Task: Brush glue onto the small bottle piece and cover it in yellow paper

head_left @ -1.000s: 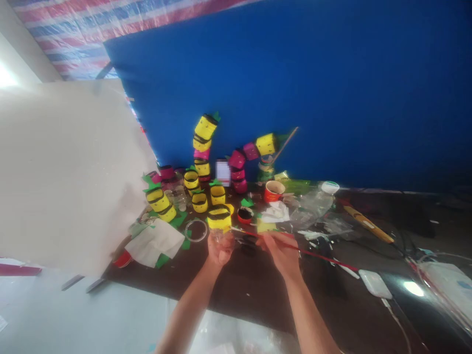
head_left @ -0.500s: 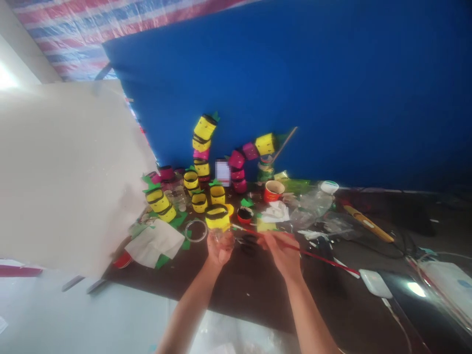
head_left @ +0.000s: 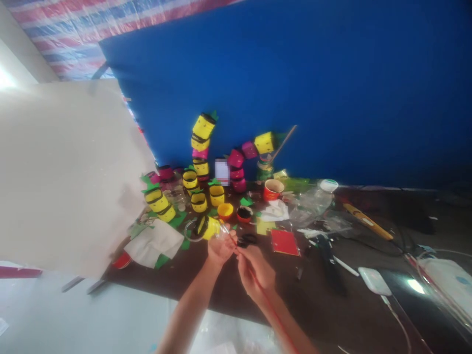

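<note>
My left hand [head_left: 220, 251] is closed around a clear plastic cup [head_left: 211, 229] painted yellow with a black band at its rim. The cup is tipped on its side, its mouth pointing left. A long paintbrush with a red handle [head_left: 279, 320] is held in my right hand [head_left: 258, 273], close beside my left. Its tip reaches the unpainted clear end of the cup; whether it touches is blurred. Just beyond the hands are a small dish of yellow paint [head_left: 225, 210] and a dish of black paint [head_left: 244, 214]. Black-handled scissors [head_left: 247, 240] lie behind my right hand.
Several yellow painted cups [head_left: 199, 202] stand behind the hands. Stacked cups rise against a blue board [head_left: 295, 78]. On the right lie a red packet [head_left: 285, 243], a clear bottle [head_left: 322, 196], and a white charger [head_left: 375, 282]. A white cloth [head_left: 155, 241] lies left.
The cup in my left hand has turned from upright onto its side, uncovering the yellow paint dish. My right hand has moved left with the brush up to the cup, uncovering the red packet.
</note>
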A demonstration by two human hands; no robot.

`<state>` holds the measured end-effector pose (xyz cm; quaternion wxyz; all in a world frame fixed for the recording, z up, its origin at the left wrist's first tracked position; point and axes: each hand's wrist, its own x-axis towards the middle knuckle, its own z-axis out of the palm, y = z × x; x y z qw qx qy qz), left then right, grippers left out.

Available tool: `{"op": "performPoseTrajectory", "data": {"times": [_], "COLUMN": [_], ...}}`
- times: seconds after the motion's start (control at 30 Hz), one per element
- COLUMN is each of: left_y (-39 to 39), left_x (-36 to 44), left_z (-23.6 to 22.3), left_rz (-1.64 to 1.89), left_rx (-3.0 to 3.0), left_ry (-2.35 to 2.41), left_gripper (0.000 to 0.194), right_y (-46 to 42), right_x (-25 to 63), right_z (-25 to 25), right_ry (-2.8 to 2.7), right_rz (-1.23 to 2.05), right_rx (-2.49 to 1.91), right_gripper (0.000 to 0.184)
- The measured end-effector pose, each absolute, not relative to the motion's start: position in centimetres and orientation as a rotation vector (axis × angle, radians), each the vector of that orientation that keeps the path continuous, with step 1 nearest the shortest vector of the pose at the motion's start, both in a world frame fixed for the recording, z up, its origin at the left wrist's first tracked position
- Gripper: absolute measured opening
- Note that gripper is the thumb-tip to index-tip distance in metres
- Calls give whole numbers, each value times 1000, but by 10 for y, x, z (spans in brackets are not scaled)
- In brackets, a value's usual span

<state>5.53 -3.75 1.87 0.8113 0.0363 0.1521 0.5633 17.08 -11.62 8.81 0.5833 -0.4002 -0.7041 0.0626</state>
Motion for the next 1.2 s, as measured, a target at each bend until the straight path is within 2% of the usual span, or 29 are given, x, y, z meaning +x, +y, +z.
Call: {"op": "performPoseTrajectory", "data": {"times": [0.2,0.53,0.73,0.97,1.2], "left_y": [-37,-35,-37,-38,-40], "left_x": [55,60,58,58,58], "left_z": [18,14,19,25,25], "left_rz": [1270,1351,1326,1317,1262], "left_rx": [105,96,116,122,133], "left_ry": [279,361,357,352,350], "left_gripper": [12,27,19,17,20], "right_y": [-121,-127,-125,-123,-116], "right_x": [160,154,159,164,166], "right_z": [82,78,81,82,89], "right_ry": [-1721,-1768,-1711,-1746,-1728], "right_rz": [92,232,334,478,475], "right_rx": [-854,-901,-912,-915,-941], "right_gripper": [42,24,21,18,19]}}
